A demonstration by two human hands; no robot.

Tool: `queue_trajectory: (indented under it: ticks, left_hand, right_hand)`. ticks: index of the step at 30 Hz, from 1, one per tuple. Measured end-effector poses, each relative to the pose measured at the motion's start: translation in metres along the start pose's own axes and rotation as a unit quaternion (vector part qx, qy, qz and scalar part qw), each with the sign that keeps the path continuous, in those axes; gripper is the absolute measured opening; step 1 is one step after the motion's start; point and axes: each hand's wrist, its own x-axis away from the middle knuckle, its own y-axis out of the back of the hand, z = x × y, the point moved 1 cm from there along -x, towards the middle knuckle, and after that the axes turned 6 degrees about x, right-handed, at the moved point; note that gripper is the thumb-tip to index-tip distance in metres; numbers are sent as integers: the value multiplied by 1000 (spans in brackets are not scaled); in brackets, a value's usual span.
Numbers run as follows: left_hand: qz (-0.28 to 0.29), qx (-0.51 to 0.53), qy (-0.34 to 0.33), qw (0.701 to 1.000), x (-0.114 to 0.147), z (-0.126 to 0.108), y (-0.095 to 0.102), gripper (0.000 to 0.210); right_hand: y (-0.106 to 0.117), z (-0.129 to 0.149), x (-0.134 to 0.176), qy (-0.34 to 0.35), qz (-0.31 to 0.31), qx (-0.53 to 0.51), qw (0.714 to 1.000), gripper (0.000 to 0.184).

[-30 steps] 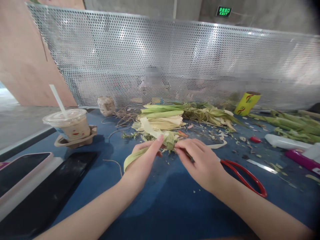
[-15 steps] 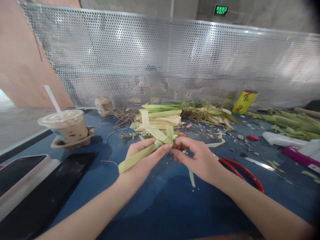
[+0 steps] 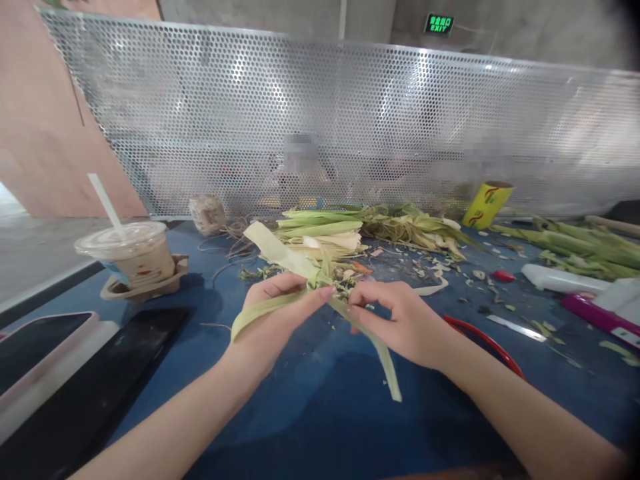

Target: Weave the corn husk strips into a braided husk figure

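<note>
My left hand (image 3: 274,308) is closed on a knotted bunch of pale green corn husk strips (image 3: 273,247), thumb pressed near the knot. One strip loops back over that wrist, and a broad one sticks up to the upper left. From the knot, a narrow husk strip (image 3: 387,363) runs down to the right. My right hand (image 3: 400,319) pinches this strip between thumb and fingers, its tip hanging below. Just beyond the hands lies a stack of flat corn husks (image 3: 320,230). Red-handled scissors (image 3: 493,343) are partly hidden behind my right forearm.
At left stand a lidded drink cup (image 3: 135,257) with a straw and two phones, one black (image 3: 110,380). Twine (image 3: 235,237) lies behind. Rightward are dried husks (image 3: 415,230), a yellow tube (image 3: 487,205), a blade (image 3: 517,328), scraps and a white-and-purple tool (image 3: 595,313). A perforated metal screen (image 3: 330,107) stands behind.
The broad strip has swung to the upper left. The narrow strip now stretches longer down and right, under my right hand. My right forearm covers more of the scissors.
</note>
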Motion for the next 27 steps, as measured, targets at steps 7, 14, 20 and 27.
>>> queue_trajectory:
  ticks: [7,14,20,27]
  left_hand:
    - [116,-116,36,986,8,-3,-7,19]
    - [196,-208,-10,958,13,-4,-13,26]
    - [230,-198,16,953,13,-1,-14,21]
    - [265,-133,77,952,18,1,-19,21]
  right_hand:
    - [12,-3,-2,-29,-190,11,981,16]
    - [1,-7,-8,-103,-15,-69,992,21]
    - [-2,-13,-10,-166,-4,-290,942,16]
    - [0,-8,-7,-104,-135,-324,931,25]
